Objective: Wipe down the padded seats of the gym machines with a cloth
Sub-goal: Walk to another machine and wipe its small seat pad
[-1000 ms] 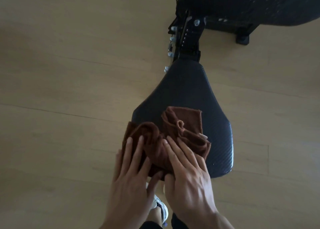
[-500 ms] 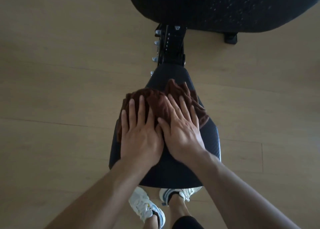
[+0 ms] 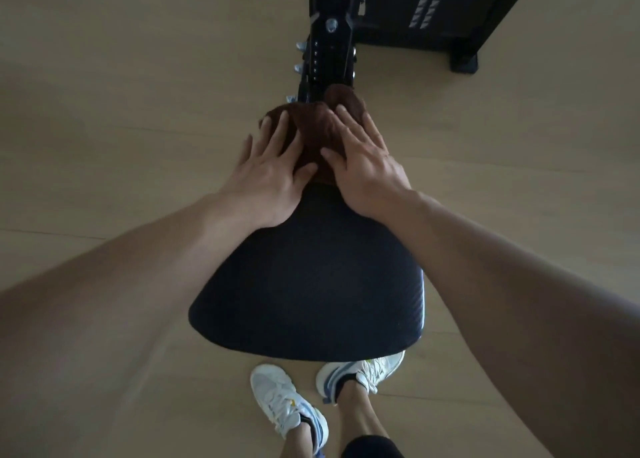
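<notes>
I have pushed the brown cloth (image 3: 313,130) all the way up the black seat (image 3: 308,284), from the wide end near my shoes (image 3: 287,402) to the narrow tip by the metal post (image 3: 329,52). My left hand (image 3: 273,177) and right hand (image 3: 363,166) both lie flat on the cloth, fingers (image 3: 277,131) straight and spread, pressing down, not grabbing. The big part of the seat now sits bare behind my hands. I think this stroke is done, and next I should pull the cloth back.

Brown cloth (image 3: 313,135), blk textured seat (image 3: 311,284)
</notes>
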Demonstrator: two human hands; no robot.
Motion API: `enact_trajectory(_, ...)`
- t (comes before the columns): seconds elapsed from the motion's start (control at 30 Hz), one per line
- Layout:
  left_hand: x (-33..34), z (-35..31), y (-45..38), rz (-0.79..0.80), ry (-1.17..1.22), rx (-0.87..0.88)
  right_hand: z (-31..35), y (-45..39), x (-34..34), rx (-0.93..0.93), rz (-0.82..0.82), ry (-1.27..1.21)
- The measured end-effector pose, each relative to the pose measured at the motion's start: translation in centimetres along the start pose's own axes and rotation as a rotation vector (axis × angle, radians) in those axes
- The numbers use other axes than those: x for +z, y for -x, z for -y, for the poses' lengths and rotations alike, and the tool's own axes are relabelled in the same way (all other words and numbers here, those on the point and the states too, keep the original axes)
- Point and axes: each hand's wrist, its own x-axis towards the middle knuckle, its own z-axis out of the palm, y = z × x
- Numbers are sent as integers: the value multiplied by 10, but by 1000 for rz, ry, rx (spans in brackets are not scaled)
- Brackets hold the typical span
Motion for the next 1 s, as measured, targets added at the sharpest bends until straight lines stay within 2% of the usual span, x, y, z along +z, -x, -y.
enact_trajectory(0.2,16,-37,19,-50,-57,135,-30,46,-2,172,-45,-220)
enact_trajectory(0.5,40,-74,72,10,-52,345,-41,154,7,387,-139,-287)
enact_trajectory(0.7,65,-94,135,-19,37,379,-21,233,48,496,-310,-431)
enact_trajectory(0.87,83,-80,195,-90,111,335,-5,267,69,269,-350,-243)
enact_trajectory(1.0,94,-45,221,-301,72,258,1,260,79,20,-265,-7)
